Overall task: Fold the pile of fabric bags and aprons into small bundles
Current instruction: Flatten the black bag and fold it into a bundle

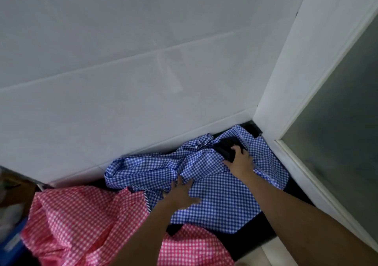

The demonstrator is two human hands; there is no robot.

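Observation:
A blue-and-white checked apron (221, 200) lies on a black counter (263, 231), flat at the near right and bunched up toward the wall on the left. My left hand (181, 193) rests flat on its near-left part, fingers spread. My right hand (241, 159) presses on the far part of the same apron, fingers spread over the cloth next to a black patch. A pink-and-white checked fabric (81, 224) lies crumpled at the near left, partly under the blue apron's edge.
A white tiled wall (143, 81) runs behind the counter. A white window frame (286, 81) with frosted glass (343, 143) closes the right side. A blue item (12, 243) and blurred clutter sit at the far left edge.

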